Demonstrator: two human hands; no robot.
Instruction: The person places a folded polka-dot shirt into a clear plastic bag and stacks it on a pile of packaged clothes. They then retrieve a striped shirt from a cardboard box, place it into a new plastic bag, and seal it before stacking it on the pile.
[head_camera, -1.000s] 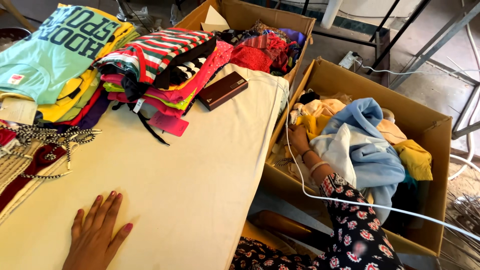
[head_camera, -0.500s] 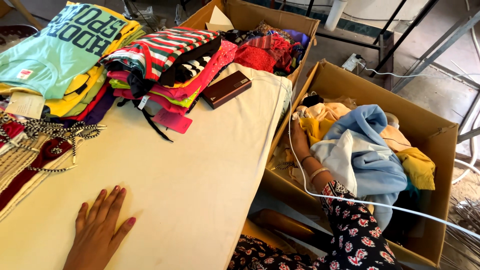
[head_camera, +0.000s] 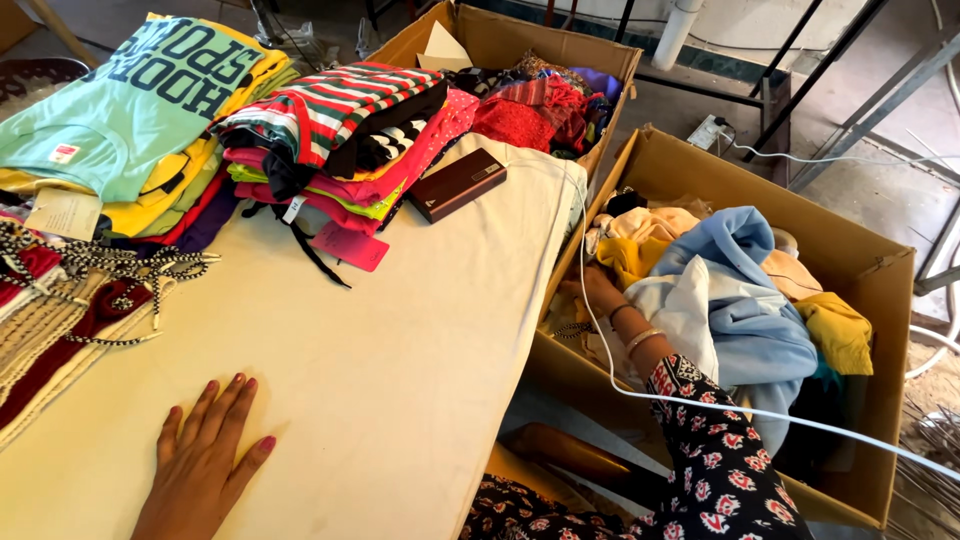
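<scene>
Left hand (head_camera: 205, 460) lies flat, fingers spread, palm down on the cloth-covered table (head_camera: 400, 340); it holds nothing. Right hand (head_camera: 598, 292) is reached down into the near box (head_camera: 880, 330), buried among the clothes (head_camera: 720, 300); whether it has closed on a garment cannot be told from here. Judged step: picking a garment out of the box while bracing on the table. The lift would call for a firm grip on one piece and a clear path past the white cable (head_camera: 640, 390) crossing the forearm. Beyond: folded stacks (head_camera: 330, 130), a brown wallet (head_camera: 457, 184), a second box (head_camera: 530, 45) of clothes.
</scene>
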